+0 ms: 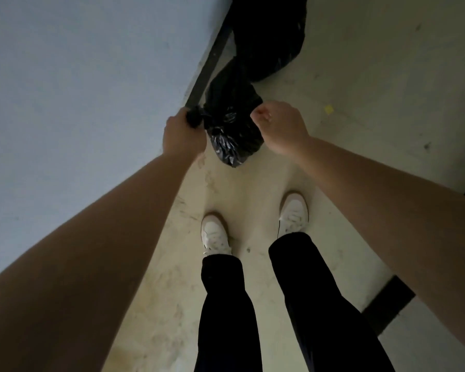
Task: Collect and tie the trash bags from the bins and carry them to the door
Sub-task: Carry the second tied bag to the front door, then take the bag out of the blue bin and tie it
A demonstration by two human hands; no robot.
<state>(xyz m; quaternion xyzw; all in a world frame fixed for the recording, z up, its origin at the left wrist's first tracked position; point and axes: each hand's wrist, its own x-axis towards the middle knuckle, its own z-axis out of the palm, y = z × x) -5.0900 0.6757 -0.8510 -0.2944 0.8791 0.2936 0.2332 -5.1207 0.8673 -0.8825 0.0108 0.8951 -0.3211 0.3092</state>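
Black, glossy, creased plastic: the small trash bag point(232, 130) is held over the floor point(360, 103), close to the dark skirting point(207, 71) at the floor's left edge. The left grip point(181, 132) is clenched round its twisted neck. The right grip point(282, 130) pinches the opposite corner with curled fingers. A larger bag point(269, 36) slumps against the wall point(78, 89) beyond. That makes two bags, with bare floor on the right.

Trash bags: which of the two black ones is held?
The smaller bag, its neck held by the left hand; the bigger bag lies unheld by the wall.
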